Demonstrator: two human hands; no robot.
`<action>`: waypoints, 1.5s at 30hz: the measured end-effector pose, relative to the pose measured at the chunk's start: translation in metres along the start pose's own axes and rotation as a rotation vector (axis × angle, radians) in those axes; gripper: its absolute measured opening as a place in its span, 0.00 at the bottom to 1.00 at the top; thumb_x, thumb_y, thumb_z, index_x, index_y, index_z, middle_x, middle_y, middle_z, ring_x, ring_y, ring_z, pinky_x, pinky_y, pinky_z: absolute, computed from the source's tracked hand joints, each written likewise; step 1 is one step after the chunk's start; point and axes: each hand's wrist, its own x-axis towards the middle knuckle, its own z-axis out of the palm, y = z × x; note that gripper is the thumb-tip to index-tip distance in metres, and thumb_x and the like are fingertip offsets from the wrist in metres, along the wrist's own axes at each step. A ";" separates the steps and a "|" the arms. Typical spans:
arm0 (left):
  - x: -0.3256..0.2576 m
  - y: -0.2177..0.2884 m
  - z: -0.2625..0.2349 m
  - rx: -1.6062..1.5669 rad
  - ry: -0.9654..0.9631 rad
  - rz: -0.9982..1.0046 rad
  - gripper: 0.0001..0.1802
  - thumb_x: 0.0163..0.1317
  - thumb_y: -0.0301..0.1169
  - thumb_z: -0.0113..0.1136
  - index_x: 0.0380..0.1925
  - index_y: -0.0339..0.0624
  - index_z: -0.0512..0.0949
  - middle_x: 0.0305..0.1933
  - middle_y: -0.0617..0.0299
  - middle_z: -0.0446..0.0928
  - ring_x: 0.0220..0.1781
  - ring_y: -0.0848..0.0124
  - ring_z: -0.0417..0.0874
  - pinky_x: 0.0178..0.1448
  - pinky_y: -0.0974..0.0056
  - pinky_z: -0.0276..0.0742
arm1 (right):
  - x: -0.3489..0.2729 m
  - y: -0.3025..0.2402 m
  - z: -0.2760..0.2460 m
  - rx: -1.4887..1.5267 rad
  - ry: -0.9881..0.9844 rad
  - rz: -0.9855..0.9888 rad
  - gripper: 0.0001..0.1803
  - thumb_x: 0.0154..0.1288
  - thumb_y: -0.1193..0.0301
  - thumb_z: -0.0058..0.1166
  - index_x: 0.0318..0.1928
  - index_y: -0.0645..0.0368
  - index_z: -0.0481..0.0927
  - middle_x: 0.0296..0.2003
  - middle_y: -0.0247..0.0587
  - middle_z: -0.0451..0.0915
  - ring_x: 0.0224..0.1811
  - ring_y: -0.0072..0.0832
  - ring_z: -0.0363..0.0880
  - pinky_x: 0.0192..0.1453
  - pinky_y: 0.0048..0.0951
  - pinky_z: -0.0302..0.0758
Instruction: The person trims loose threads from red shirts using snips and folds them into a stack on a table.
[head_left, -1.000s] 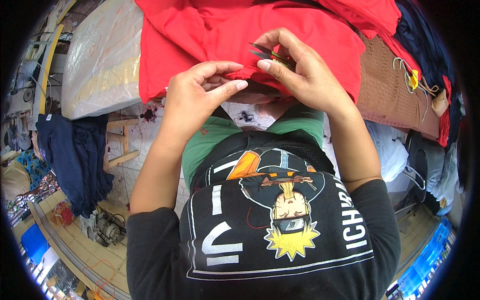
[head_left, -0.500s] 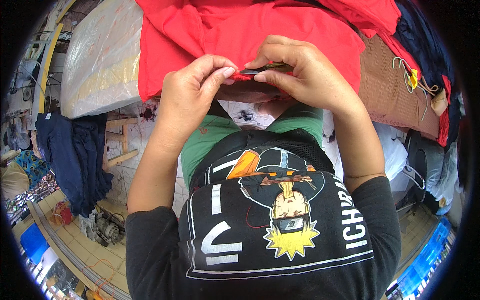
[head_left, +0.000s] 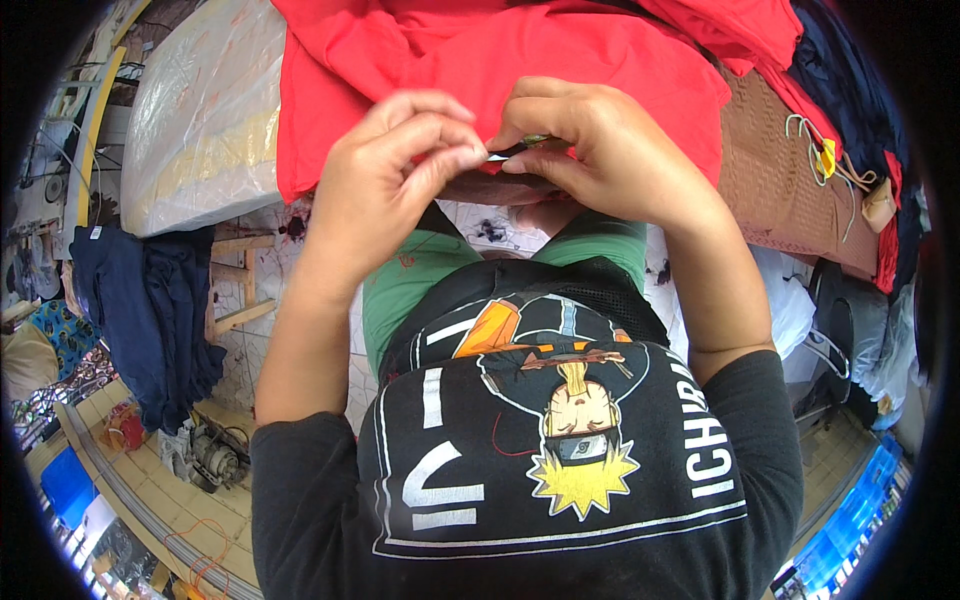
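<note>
A large red cloth [head_left: 610,55] drapes over the surface in front of me, with folds across it and its near edge under my hands. My right hand [head_left: 600,145] is closed, thumb and fingers around a small pair of thread snips [head_left: 533,142]. Only part of the snips shows, a pale glint and a yellowish-green bit; fingers cover the rest. My left hand [head_left: 385,165] meets the right one near the tip of the snips. Its thumb and forefinger are pinched together, while its other fingers are raised and slightly blurred. What lies in that pinch is hidden.
A plastic-wrapped block [head_left: 205,120] stands at the left, with dark navy cloth [head_left: 145,310] hanging below it. Brown patterned cloth [head_left: 770,180] covers the right side, where a tagged bundle of strings [head_left: 826,158] lies. A small motor [head_left: 212,455] sits lower left.
My left hand's outer fingers have lifted and spread, and its pinch has moved slightly toward the right hand. The dark pointed blade, plain before, is now mostly covered.
</note>
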 end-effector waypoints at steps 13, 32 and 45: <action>-0.009 -0.041 0.003 0.406 -0.085 0.017 0.15 0.60 0.24 0.57 0.49 0.44 0.74 0.43 0.64 0.82 0.50 0.69 0.81 0.68 0.56 0.60 | -0.015 0.019 0.046 0.005 0.204 0.096 0.18 0.50 0.76 0.65 0.44 0.55 0.80 0.40 0.40 0.77 0.38 0.33 0.81 0.41 0.29 0.77; 0.005 -0.019 0.042 0.541 0.387 0.240 0.20 0.43 0.33 0.75 0.38 0.44 0.83 0.44 0.64 0.81 0.45 0.66 0.78 0.51 0.64 0.68 | -0.008 0.026 0.035 1.006 0.269 0.592 0.12 0.65 0.59 0.59 0.30 0.53 0.81 0.16 0.16 0.65 0.15 0.07 0.55 0.18 0.16 0.49; 0.013 -0.019 0.036 -0.019 0.374 0.041 0.04 0.59 0.25 0.63 0.33 0.35 0.81 0.35 0.58 0.83 0.38 0.70 0.83 0.43 0.67 0.76 | -0.013 0.020 0.031 0.864 0.237 0.482 0.13 0.69 0.63 0.55 0.40 0.61 0.83 0.30 0.20 0.77 0.34 0.08 0.70 0.37 0.16 0.69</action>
